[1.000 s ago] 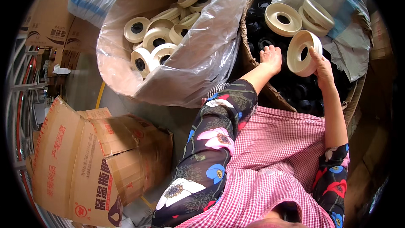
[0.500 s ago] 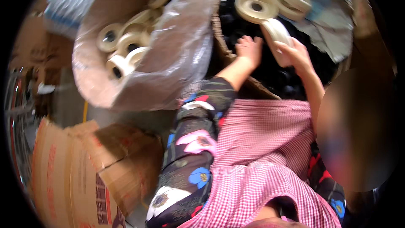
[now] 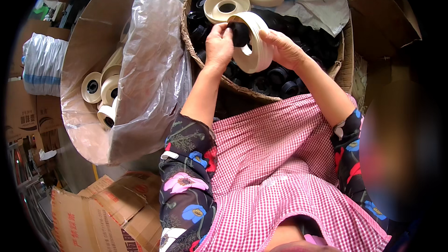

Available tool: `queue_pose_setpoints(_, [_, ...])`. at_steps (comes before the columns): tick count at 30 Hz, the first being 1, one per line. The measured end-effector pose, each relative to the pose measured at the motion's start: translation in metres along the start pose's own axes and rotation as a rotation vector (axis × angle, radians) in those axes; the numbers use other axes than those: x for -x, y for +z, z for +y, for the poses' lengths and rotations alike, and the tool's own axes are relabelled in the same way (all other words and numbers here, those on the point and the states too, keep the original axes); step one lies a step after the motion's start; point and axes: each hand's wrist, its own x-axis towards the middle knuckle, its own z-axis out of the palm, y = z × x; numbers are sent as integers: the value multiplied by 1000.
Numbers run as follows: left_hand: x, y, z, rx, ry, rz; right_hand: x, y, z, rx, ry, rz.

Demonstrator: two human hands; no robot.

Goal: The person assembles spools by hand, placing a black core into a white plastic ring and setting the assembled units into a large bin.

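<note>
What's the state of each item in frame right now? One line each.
left hand: shut on black core, pushing it at the ring's hole
right hand: shut on cream ring, held on edge
cream ring: tilted upright, above the basket
black core: at the ring's centre, seating not clear
basket: open, full of black cores
lined drum: open, holding finished rolls
flat cream ring: lying loose on the basket's contents

Basket [image 3: 261, 94] packed with black cores [image 3: 280, 75] and cream rings [image 3: 227, 6] — open above; plastic-lined drum [image 3: 154, 65] crowds its left.
</note>
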Motion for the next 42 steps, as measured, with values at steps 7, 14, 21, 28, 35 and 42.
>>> queue_pose_setpoints(7, [1, -16, 20, 23, 102, -307, -7, -5, 4, -131, 68, -64])
queue_pose_setpoints(14, [3, -25, 33, 247, -129, -429, 2, 11, -10, -10, -98, -31])
queue_pose_setpoints(21, [10, -23, 34, 496, -422, -492, 15, 16, -17, 381, -219, 43])
queue_pose_setpoints(28, [6, -21, 28, 415, -338, -541, 0, -1, -18, 226, 61, 116])
queue_pose_setpoints(35, [7, -19, 36, 492, -430, -601, 2, 5, -3, 701, 13, 406])
queue_pose_setpoints(42, [5, -18, 30, 383, -372, -631, -1, -10, -21, 333, 417, 252])
